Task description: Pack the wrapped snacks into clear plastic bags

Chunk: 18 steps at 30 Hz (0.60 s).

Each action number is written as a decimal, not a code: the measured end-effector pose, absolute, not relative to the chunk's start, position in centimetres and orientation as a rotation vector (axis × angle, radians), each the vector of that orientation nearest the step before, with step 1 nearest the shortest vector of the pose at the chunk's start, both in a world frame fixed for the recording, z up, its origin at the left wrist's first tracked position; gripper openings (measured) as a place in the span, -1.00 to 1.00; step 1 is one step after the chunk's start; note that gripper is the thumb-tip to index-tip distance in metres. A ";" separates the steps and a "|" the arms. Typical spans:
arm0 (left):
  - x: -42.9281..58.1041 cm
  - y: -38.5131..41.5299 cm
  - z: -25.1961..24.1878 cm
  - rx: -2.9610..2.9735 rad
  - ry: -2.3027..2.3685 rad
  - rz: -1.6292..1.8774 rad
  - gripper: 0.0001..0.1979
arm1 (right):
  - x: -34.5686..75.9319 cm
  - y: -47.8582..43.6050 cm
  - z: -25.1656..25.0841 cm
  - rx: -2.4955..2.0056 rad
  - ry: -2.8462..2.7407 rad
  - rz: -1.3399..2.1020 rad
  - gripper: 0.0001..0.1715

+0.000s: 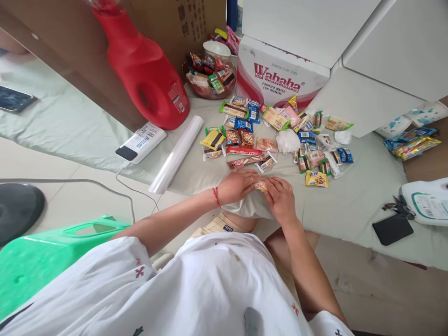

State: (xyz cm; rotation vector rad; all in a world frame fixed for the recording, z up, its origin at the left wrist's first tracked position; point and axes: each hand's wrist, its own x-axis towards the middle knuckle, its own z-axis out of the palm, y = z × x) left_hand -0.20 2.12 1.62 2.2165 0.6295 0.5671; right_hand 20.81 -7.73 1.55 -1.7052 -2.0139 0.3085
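Here, left hand [239,185], right hand [283,201], holding one packet [261,185]; snacks [247,138] beyond

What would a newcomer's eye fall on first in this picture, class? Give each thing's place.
First comes the big red plastic jug at the upper left, beside brown cardboard. Next is the spread of small, brightly coloured snack packets in mid-picture, before the white-and-red cardboard Wahaha box. Then the eye drops to the left hand and right hand, holding a small yellow wrapped packet between them on the near side.
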 end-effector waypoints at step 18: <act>4.0 -0.7 3.8 0.399 0.366 0.716 -0.22 | 15.2 -10.9 1.2 -1.141 -0.275 1.552 -0.44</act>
